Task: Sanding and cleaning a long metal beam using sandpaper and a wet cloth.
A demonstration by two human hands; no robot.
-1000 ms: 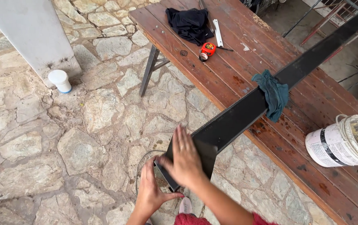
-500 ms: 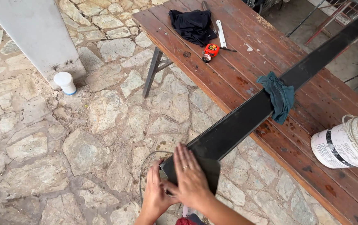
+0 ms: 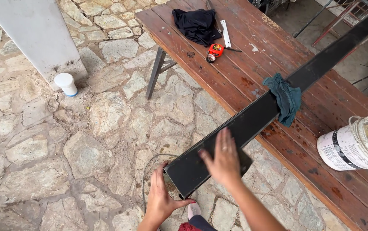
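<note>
A long black metal beam lies slantwise across a red-brown wooden table, its near end jutting out over the stone floor. My left hand grips the beam's near end from below and the side. My right hand rests flat, fingers spread, on the beam's top face a little further up, motion-blurred. A teal rag is draped over the beam where it crosses the table's edge.
On the table lie a black cloth, a red-orange tape measure and a white strip. A white paint bucket stands at the right. A small white container sits on the stone paving beside a grey pillar.
My right hand has slid up the beam's top face away from the near end. My left hand keeps its hold on the end. The view has shifted slightly.
</note>
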